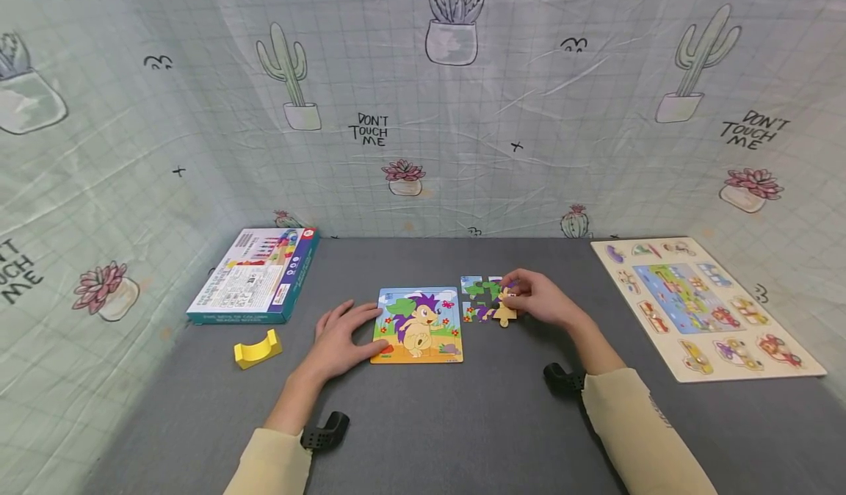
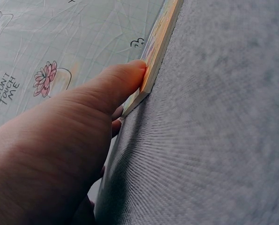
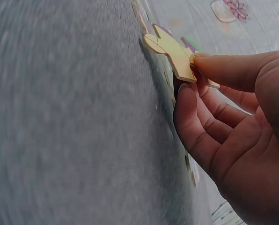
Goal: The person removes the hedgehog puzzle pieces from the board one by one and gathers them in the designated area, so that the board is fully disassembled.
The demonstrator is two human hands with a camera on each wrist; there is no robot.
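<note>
while the hedgehog board [image 1: 418, 326] lies flat, its edge touched by the spread left hand [image 1: 340, 341], the jigsaw cluster [image 1: 474, 288] sits just right of it, where the right hand [image 1: 545, 300] pinches a beige piece [image 3: 174, 51]; a light, level edge hold should help it seat cleanly.

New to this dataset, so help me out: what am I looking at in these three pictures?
No robot here: it is a person working bare-handed. The wide picture comes from a head camera looking forward and down; the two close-ups come from a camera on each wrist. On the grey surface lie a hedgehog picture board, puzzle pieces beside it, a yellow block, a box and a pale board with small pictures. The left hand touches the hedgehog picture board's left side. The right hand pinches a tan puzzle part; whether one piece or several joined, I can't tell.
</note>
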